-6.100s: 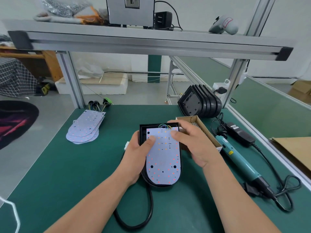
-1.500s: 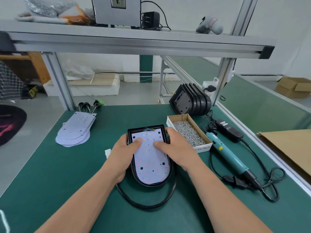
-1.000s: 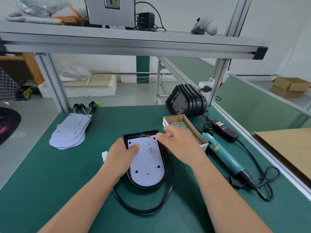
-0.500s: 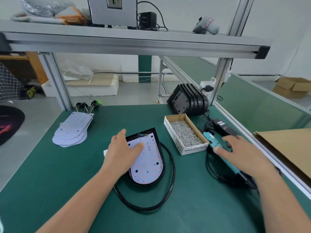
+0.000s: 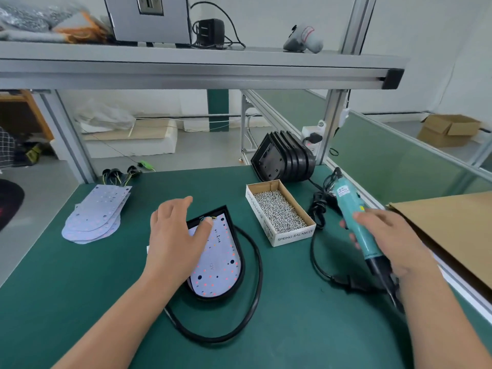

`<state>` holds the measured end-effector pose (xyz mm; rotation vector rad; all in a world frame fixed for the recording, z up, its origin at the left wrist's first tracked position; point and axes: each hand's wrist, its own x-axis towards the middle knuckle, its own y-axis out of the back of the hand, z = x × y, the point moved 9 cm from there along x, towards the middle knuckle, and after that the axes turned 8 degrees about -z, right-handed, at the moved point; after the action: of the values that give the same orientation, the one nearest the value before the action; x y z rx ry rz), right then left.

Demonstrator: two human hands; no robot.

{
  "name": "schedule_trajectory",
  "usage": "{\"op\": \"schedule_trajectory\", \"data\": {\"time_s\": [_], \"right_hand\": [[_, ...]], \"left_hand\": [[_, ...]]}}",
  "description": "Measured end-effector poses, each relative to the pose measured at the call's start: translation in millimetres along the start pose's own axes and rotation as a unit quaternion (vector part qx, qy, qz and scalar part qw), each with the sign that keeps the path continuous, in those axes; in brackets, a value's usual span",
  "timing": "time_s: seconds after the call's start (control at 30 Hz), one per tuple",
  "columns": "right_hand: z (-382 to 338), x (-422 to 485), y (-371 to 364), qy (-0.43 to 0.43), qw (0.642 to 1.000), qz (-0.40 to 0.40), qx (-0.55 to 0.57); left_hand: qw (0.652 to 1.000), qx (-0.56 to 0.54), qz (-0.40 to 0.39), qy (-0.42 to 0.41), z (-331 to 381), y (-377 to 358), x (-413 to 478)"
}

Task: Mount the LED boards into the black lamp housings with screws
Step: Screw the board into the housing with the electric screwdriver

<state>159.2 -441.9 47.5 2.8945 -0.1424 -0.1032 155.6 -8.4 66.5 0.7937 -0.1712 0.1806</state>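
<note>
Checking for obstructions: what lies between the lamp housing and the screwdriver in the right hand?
In the head view, the open box of screws, and a black cord beside it.

— What sort of place is this?
— A small assembly workshop. The counter has a green mat, and an aluminium frame carries a shelf overhead.
— Why assembly and not an office?
— Parts lie in batches: a stack of boards on the left, a row of black housings at the back, an open box of screws. There is a corded electric screwdriver, and a socket on the frame.
— And around it?
— A second counter to the right, a bare grey floor, cartons by the wall.
</note>
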Motion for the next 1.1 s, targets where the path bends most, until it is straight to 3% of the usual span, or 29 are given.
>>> {"op": "schedule_trajectory", "data": {"time_s": [0.07,0.13,0.23,0.33,0.47,0.63,0.8,1.1], "right_hand": [[-3.3,2.9,-1.5,0.013,0.986,-0.003,0.168],[-12.1,4.2,-14.6,0.021,0.958,-0.017,0.287],[-26.8,6.8,-39.0,0.015,0.901,-0.013,0.434],[-42.4,13.1,-56.1,0.002,0.859,0.015,0.511],[-53.4,24.8,-72.6,0.01,0.84,0.008,0.543],[-28.6,28.8,-73.0,0.012,0.846,0.011,0.532],[-17.8,30.1,-61.7,0.02,0.839,0.026,0.542],[-17.4,31.2,-62.2,0.026,0.844,0.026,0.534]], "left_hand": [[0.996,0.029,0.029,-0.084,32.3,7.9,-3.2],[0.985,0.054,0.009,-0.163,67.2,2.9,-4.5],[0.961,0.112,-0.092,-0.235,112.8,-31.7,2.3],[0.927,0.2,-0.184,-0.258,145.1,-82.0,20.6],[0.892,0.283,-0.24,-0.256,161.3,-135.9,47.3],[0.862,0.323,-0.315,-0.231,145.8,-176.7,58.3],[0.877,0.268,-0.336,-0.216,141.2,-181.7,60.1],[0.915,0.186,-0.301,-0.195,137.0,-168.5,61.0]]}}
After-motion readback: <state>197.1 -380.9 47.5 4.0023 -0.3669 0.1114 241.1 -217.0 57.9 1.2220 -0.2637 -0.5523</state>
